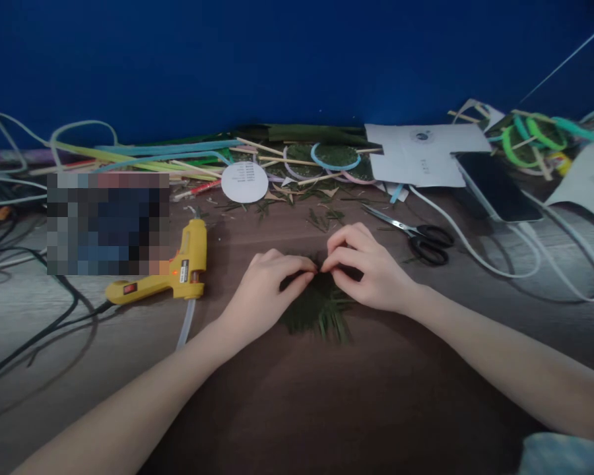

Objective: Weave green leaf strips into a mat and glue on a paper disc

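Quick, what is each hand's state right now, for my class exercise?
Left hand: pinched closed on the green leafy piece.
Right hand: fingers curled at its upper edge; grip cannot be told.

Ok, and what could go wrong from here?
The glue gun has its orange light on, so it may be hot, and the left hand is fairly near. The scissors lie close to the right hand and might nick it. The green piece has thin strips that could bend or tear.
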`<state>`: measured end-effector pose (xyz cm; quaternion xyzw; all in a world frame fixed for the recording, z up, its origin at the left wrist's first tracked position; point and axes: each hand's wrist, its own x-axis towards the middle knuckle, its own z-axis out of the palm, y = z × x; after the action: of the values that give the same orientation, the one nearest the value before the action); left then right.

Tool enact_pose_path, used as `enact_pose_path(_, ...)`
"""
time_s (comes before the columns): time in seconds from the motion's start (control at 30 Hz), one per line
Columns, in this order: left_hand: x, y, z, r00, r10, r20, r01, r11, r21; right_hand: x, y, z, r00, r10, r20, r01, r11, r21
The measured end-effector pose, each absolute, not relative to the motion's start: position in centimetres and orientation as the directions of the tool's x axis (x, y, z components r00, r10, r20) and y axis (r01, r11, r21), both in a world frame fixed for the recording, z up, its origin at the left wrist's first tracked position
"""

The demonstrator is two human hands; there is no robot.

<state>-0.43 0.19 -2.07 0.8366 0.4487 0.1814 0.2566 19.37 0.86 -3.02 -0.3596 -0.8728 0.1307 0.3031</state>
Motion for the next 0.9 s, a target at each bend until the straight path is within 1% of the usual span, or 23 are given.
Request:
enact_pose_path(0.23,-0.55,0.17,-1.99,0.546,0.835,0.063,0.657,-0.474,0.587,19.50,0.84,-3.10,-0.554,0.698,0.454,0.523,0.716,-0.462)
enact_pose_path(0.37,-0.55,0.09,-2.07,0.511,0.856,0.074,0.659,-0.446,0.606,19.49,0.89,-3.04,-0.582,0.699,0.415,0.519,0.712,-0.473)
enact_pose_path(0.67,-0.45,0.05,-1.90,0.485,0.873,0.044,0.645,-0.391,0.656,19.49,1.09,-3.13,-0.538,0.779,0.323,0.583,0.620,-0.525)
enact_pose_path(0.8,-0.47,0.11,-1.99,0.477,0.878,0.026,0.615,-0.355,0.704,19.39,1.12,-3.05,-0.498,0.825,0.268,0.605,0.552,-0.574)
enact_pose_path(0.9,-0.61,0.12,-1.94,0.477,0.879,0.010,0.605,-0.336,0.722,19.26,1.29,-3.02,-0.482,0.840,0.250,0.625,0.530,-0.574)
